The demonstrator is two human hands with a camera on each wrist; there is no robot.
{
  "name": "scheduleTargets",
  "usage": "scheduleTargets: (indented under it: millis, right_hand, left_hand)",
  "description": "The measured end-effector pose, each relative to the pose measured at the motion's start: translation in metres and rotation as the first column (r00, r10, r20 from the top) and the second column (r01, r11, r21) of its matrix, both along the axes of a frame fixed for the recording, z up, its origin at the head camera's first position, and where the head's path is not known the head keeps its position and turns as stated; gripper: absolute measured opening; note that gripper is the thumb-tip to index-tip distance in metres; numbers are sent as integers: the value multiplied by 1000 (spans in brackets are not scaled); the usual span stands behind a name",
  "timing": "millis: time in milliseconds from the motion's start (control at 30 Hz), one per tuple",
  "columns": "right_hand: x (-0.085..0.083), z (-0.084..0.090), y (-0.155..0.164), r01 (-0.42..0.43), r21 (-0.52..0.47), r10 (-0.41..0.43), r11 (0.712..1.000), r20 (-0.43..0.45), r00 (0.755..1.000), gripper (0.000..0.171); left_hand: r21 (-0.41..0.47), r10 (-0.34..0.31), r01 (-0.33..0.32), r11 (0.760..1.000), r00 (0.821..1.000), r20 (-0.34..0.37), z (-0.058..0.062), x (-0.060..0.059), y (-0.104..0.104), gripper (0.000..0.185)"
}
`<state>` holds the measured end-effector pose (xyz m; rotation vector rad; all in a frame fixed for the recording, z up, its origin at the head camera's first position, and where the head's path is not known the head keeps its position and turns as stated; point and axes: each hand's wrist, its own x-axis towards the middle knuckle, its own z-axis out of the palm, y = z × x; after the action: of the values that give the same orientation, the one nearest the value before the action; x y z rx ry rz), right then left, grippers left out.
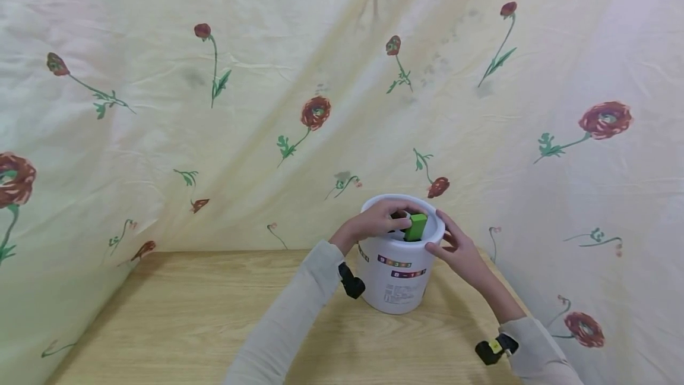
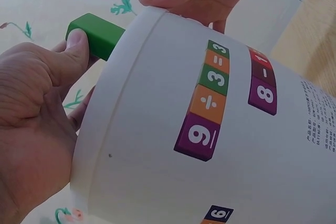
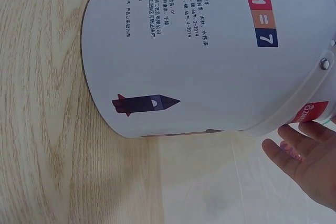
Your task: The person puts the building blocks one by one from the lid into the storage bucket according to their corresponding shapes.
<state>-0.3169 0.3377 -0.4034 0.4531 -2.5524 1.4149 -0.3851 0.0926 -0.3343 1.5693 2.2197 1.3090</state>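
A white plastic bucket (image 1: 398,281) printed with coloured number blocks stands on the wooden table (image 1: 187,319) near the back right. My left hand (image 1: 382,218) reaches over its rim and pinches a green block (image 1: 415,227) at the bucket's mouth; in the left wrist view the thumb presses on the green block (image 2: 94,35) beside the white bucket (image 2: 157,129). My right hand (image 1: 459,251) rests against the bucket's right rim with relaxed fingers. The right wrist view shows the bucket (image 3: 210,61) and the fingertips (image 3: 294,150) of my right hand just beside its rim.
A cream cloth with red flowers (image 1: 315,111) hangs behind and to both sides, closing in the table. The tabletop stretches left and forward of the bucket. Black wrist cameras (image 1: 351,282) sit on both sleeves.
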Motion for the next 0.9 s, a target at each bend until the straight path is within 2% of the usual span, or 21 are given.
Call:
scheduleTargets:
  millis: [133, 333, 400, 633, 833, 900]
  right_hand:
    - [-1, 0, 0, 0, 3, 0, 1000, -3, 1000, 85]
    - [-1, -1, -1, -2, 6, 2, 1000, -7, 1000, 85]
    - [-1, -1, -1, -2, 7, 2, 1000, -6, 1000, 86]
    - [-1, -1, 0, -1, 8, 1, 1000, -5, 1000, 85]
    - [-1, -1, 0, -1, 7, 1, 1000, -10, 1000, 85]
    - [-1, -1, 0, -1, 6, 1, 1000, -11, 1000, 85]
  left_hand:
    - [-13, 5, -6, 1000, 1000, -20, 0, 1, 2, 36]
    - [-136, 19, -34, 990, 994, -111, -2, 3, 5, 33]
    - [-149, 28, -47, 988, 992, -126, -2, 4, 6, 33]
    - [-149, 66, -77, 986, 995, -73, -1, 6, 3, 36]
    - [-52, 72, -72, 996, 997, -12, -2, 2, 2, 37]
    - [-32, 71, -72, 997, 997, -13, -3, 1, 2, 38]
